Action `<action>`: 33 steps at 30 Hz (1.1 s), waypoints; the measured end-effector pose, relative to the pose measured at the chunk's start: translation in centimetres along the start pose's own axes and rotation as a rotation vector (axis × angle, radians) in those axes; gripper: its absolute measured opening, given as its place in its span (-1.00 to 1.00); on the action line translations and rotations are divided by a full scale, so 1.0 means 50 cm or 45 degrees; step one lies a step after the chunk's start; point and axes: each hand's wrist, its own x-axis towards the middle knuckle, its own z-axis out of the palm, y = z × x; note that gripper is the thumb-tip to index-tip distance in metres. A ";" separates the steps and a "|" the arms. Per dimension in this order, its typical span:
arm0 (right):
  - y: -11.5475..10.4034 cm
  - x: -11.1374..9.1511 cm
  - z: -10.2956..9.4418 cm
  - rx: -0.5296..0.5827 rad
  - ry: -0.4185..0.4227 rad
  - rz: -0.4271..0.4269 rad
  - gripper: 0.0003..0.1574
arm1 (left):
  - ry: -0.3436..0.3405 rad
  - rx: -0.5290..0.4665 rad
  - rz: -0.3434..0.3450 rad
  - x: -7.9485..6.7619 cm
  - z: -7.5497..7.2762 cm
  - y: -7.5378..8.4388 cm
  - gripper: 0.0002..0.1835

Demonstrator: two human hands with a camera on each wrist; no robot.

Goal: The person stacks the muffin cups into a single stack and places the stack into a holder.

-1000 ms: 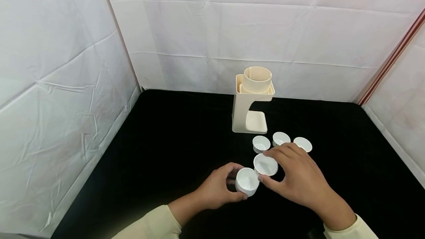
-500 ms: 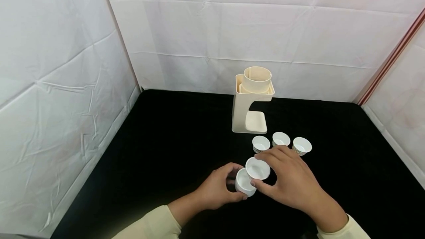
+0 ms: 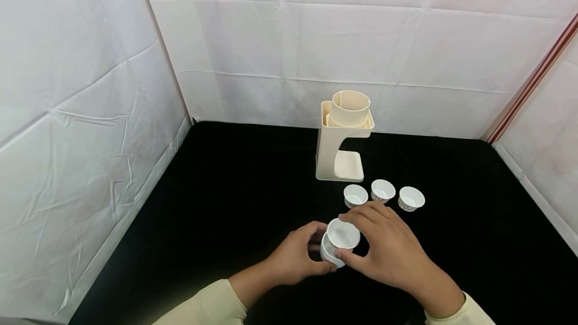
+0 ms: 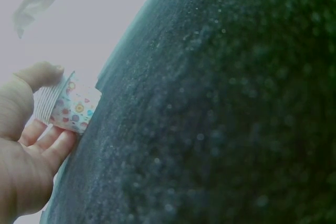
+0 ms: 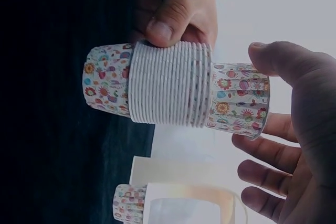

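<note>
My left hand (image 3: 295, 255) grips a stack of paper baking cups (image 3: 331, 257), standing upright close over the black cloth. In the right wrist view the stack (image 5: 168, 85) shows many tightly nested white rims and a flower-patterned bottom cup. With thumb and fingertips my right hand (image 3: 393, 250) holds a single paper baking cup (image 3: 344, 233) at its rim. This single cup (image 5: 239, 100) lines up directly over the stack in the right wrist view, its lower end at the top rims. From the left wrist, my fingers (image 4: 55, 145) show under the patterned stack (image 4: 73, 103).
Three more patterned paper cups, left (image 3: 355, 195), middle (image 3: 383, 191) and right (image 3: 411, 198), stand in a row beyond my right hand. Behind them is a cream stand (image 3: 329, 149) with a round tube (image 3: 350, 109) on top. White sheets (image 3: 280, 39) wall the black table (image 3: 235, 174).
My right hand has carried its cup leftward and slightly nearer, from beside the stack to over it. The left hand stays in place. The far cups show more fully.
</note>
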 end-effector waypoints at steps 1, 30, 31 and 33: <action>-0.001 0.000 0.001 0.000 -0.005 0.001 -0.28 | 0.000 0.002 0.004 0.000 0.000 0.000 -0.29; -0.003 -0.018 0.042 0.015 -0.066 0.011 -0.24 | -0.001 -0.011 0.018 -0.003 0.000 0.001 -0.31; -0.003 -0.019 0.043 0.014 -0.069 0.014 -0.24 | -0.001 -0.013 0.020 -0.003 0.000 0.001 -0.31; -0.002 -0.020 0.044 0.012 -0.074 0.019 -0.23 | -0.004 -0.021 0.021 -0.002 0.000 0.001 -0.31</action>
